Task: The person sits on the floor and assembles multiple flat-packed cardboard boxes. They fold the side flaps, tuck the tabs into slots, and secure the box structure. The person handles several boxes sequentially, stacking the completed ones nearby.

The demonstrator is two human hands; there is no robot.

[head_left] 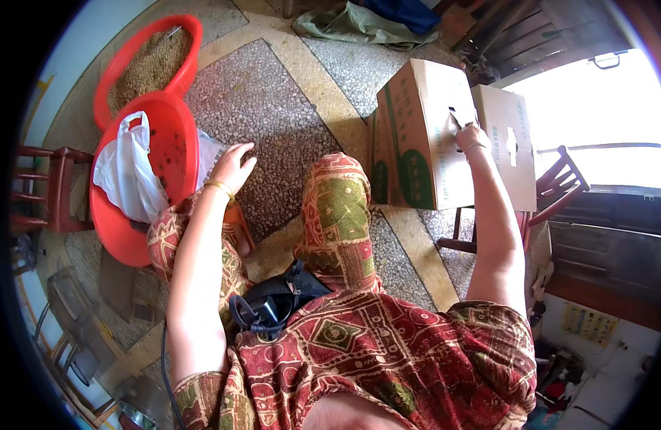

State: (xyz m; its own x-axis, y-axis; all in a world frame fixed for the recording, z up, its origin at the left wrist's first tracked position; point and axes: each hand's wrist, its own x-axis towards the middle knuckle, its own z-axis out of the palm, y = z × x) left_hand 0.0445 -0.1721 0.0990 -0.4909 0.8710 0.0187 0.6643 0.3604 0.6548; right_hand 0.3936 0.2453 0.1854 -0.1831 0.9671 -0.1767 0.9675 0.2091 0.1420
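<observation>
My right hand [473,137] is closed at the hand hole in the top of a tall brown cardboard box [434,93] with green print. Its fingertips are partly hidden at the dark slot, and the box leans a little. Above my left knee, my left hand [233,170] hangs open, fingers loosely apart, holding nothing. Nearest to it is a red plastic basin [195,154] with a white plastic bag [130,175] and small dark bits in it. The hand is apart from the basin.
A second cardboard box [506,122] stands right of the first, by a dark red wooden chair [563,175]. Another red basin [194,50] holds brownish grain [151,68]. A wooden stool [58,190] is at far left. Green cloth [352,25] lies on the speckled floor ahead.
</observation>
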